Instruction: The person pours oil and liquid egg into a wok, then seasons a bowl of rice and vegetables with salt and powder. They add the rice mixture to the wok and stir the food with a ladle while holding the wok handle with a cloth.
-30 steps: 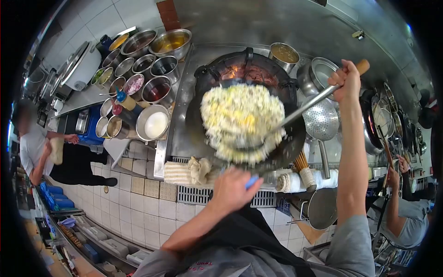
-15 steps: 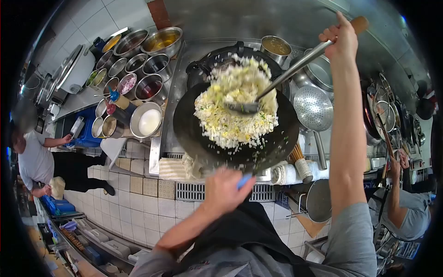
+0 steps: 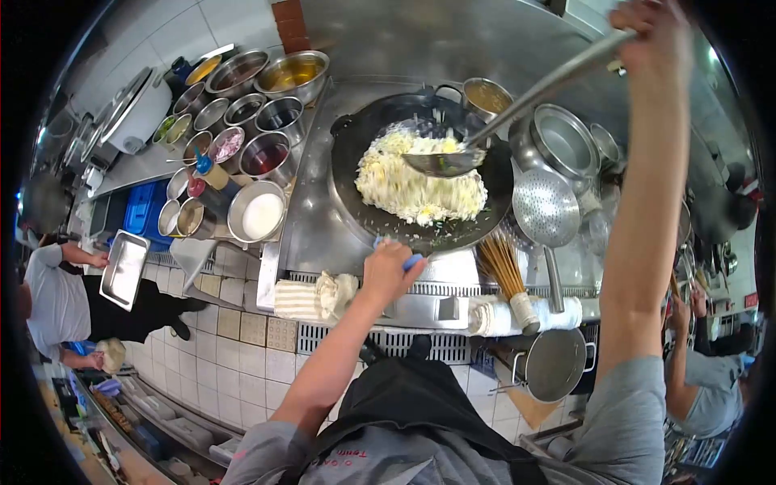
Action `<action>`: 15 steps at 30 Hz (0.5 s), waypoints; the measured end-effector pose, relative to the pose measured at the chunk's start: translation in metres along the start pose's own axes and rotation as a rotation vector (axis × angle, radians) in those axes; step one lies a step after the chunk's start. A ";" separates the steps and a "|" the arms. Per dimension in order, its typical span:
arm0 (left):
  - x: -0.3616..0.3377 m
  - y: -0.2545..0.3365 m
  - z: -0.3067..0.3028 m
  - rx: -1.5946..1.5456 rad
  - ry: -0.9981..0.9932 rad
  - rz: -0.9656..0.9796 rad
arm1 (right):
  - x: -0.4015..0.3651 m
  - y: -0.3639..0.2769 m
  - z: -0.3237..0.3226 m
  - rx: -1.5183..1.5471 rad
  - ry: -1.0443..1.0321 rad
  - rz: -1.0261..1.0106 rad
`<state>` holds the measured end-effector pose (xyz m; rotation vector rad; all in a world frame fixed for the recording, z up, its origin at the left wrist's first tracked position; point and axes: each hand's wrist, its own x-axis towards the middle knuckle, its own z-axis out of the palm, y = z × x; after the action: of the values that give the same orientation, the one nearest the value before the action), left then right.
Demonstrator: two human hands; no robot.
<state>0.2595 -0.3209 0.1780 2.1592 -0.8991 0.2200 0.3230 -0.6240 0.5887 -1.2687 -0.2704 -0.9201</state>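
Note:
A dark wok point(image 3: 343, 174) sits over the stove, holding white rice point(image 3: 420, 190) mixed with yellow bits and green flecks. My left hand point(image 3: 386, 275) is wrapped round the wok's near edge, with blue cloth showing at both sides of the fist. High at the right, my right hand point(image 3: 647, 32) grips the handle of a long metal ladle point(image 3: 444, 164). The ladle's bowl rests over the far right part of the rice, whose surface is blurred by motion.
Metal bowls of ingredients point(image 3: 267, 153) stand at the left. A perforated strainer point(image 3: 546, 208), a bamboo brush point(image 3: 505, 271) and folded towels point(image 3: 315, 297) lie around the stove. One person point(image 3: 61, 291) at the left holds a metal tray point(image 3: 125, 269); another person point(image 3: 707, 376) is at the right.
The wok and my left hand have moved away from me, towards the stove's back. My right hand has risen to the right. The left person's tray now shows fully.

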 end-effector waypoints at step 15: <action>-0.130 0.060 0.050 -0.338 -0.395 -0.138 | -0.128 0.112 -0.018 -0.008 0.148 0.132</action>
<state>0.1173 -0.3144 0.1251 1.9629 -0.9200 -0.4141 0.3169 -0.5827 0.4231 -1.2043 -0.0660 -0.8973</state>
